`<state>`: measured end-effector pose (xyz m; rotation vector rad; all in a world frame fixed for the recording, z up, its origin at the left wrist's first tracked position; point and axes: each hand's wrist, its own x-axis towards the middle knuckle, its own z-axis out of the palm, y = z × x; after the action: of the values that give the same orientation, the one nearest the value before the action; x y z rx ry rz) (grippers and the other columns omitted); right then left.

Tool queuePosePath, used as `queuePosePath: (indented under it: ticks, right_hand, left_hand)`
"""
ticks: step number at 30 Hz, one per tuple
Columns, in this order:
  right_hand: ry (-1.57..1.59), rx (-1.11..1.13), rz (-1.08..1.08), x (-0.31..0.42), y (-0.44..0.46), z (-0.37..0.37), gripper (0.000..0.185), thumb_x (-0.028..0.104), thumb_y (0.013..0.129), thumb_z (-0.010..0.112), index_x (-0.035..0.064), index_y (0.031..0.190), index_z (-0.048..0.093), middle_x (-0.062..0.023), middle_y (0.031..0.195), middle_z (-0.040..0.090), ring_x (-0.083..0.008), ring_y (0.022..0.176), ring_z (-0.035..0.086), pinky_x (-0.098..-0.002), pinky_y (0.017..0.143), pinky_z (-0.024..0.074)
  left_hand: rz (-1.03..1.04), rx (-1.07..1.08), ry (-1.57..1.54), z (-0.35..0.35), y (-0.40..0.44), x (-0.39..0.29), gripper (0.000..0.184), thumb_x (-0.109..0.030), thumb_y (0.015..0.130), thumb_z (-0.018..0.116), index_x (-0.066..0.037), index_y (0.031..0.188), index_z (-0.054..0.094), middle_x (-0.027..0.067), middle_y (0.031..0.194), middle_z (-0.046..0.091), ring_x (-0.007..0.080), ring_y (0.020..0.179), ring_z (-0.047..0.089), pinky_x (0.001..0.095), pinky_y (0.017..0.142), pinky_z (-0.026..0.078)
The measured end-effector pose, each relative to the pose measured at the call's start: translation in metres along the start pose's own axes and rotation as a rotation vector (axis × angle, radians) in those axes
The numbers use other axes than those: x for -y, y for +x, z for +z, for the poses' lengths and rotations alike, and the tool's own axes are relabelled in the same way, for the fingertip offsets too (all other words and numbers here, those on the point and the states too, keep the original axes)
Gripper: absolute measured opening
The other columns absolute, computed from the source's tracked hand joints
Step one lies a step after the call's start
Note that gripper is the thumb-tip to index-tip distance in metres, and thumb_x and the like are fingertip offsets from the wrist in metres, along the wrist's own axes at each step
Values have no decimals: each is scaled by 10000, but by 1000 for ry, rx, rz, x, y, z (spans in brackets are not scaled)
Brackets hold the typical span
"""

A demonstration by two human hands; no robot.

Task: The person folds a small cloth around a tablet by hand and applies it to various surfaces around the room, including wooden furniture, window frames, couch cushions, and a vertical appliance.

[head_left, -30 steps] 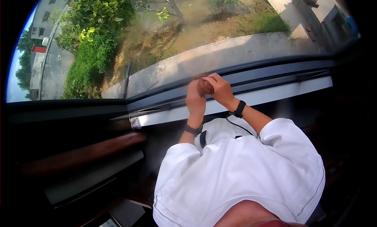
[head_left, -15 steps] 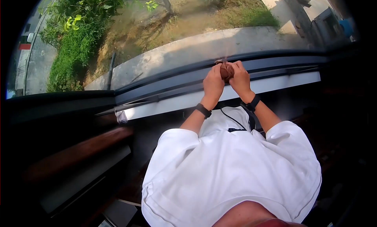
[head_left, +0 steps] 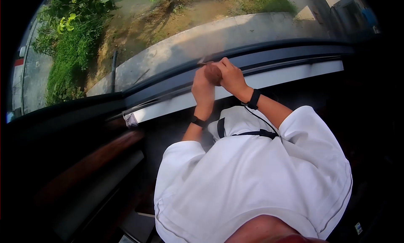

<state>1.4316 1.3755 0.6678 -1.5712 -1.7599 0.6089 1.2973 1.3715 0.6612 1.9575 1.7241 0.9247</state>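
A small brown rounded thing (head_left: 213, 74) is held up between my two hands in front of the window frame. Its exact kind I cannot make out; a thin pale piece (head_left: 203, 62) juts out on its upper left. My left hand (head_left: 203, 86) is closed around its left side, with the fingers partly hidden. From the right, my right hand (head_left: 231, 77) grips it, fingertips over the top. Dark bands circle both wrists, and a thin black cord runs near the right one.
Just beneath the hands runs a white sill (head_left: 290, 74), with the dark window frame (head_left: 277, 60) beyond it. A small pale crumpled item (head_left: 130, 120) lies at the sill's left end. Outside are a concrete path (head_left: 176, 51), soil and green bushes (head_left: 69, 60).
Both hands and the brown thing have shifted left along the window. My right hand now reaches further across, and the brown thing has turned in my fingers.
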Motion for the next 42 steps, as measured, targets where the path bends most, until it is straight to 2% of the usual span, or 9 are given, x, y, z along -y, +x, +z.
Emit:
queuePosePath:
  ticks: [3,12,20,24,27,33,36,40,42]
  right_hand:
    - [-48,-3,54,-13,-2,-18,500,-89,704,679,130,1151,631,-86,1031,570,-382,887,631,-455,707,536]
    - [-60,-24,56,-57,-10,-54,484,-82,712,680,111,1154,635,-89,1037,572,-377,908,629,-452,725,536]
    - [-65,11,19,-128,-15,-137,480,-78,705,683,114,1143,641,-89,1041,569,-374,898,629,-457,716,534]
    - [-63,-30,-16,-191,-25,-207,469,-74,708,681,117,1135,641,-92,1039,567,-380,896,626,-461,708,535]
    - [-73,-45,28,-240,-38,-270,461,-71,712,680,119,1131,643,-94,1043,571,-388,902,626,-469,712,534]
    - [-104,-109,58,-332,-56,-380,430,-61,749,661,122,1137,638,-106,1071,585,-408,929,625,-491,740,526]
    - [-142,-143,67,-381,-68,-423,394,-52,771,635,121,1125,622,-116,1074,582,-413,938,625,-496,757,525]
    - [-135,-158,98,-418,-79,-478,355,-45,790,612,113,1107,617,-123,1086,580,-430,950,612,-504,771,514]
    - [-121,-184,102,-434,-83,-499,359,-50,763,629,130,1074,608,-128,1053,569,-422,940,617,-505,765,524]
  left_hand:
    - [-1,26,-42,19,5,-12,374,2,849,607,-93,1211,617,124,1156,671,365,1040,646,423,841,535]
    - [28,120,-85,55,7,-46,469,-3,787,700,-101,1235,604,131,1168,668,365,1045,647,411,849,533]
    - [-14,127,-43,124,5,-125,472,-6,801,686,-111,1254,603,122,1189,667,353,1060,647,402,874,524]
    - [105,76,-5,189,3,-193,388,-62,868,662,-91,1249,593,135,1140,684,352,987,679,392,816,555]
    - [96,76,-76,246,-4,-251,459,7,794,681,-112,1231,610,122,1175,668,360,1042,647,415,833,533]
    - [170,93,-131,349,-3,-356,406,8,795,678,-92,1183,611,151,1094,680,383,972,657,428,789,541]
    - [202,92,-118,390,-6,-407,307,-82,881,645,-93,1185,606,145,1070,694,358,954,683,414,779,555]
    - [224,162,-178,436,-5,-455,291,-33,872,622,-83,1158,608,154,1032,682,361,963,672,423,799,540]
    - [174,276,-255,445,-8,-479,382,-34,844,644,-68,1218,576,188,1144,648,390,1080,626,441,909,508]
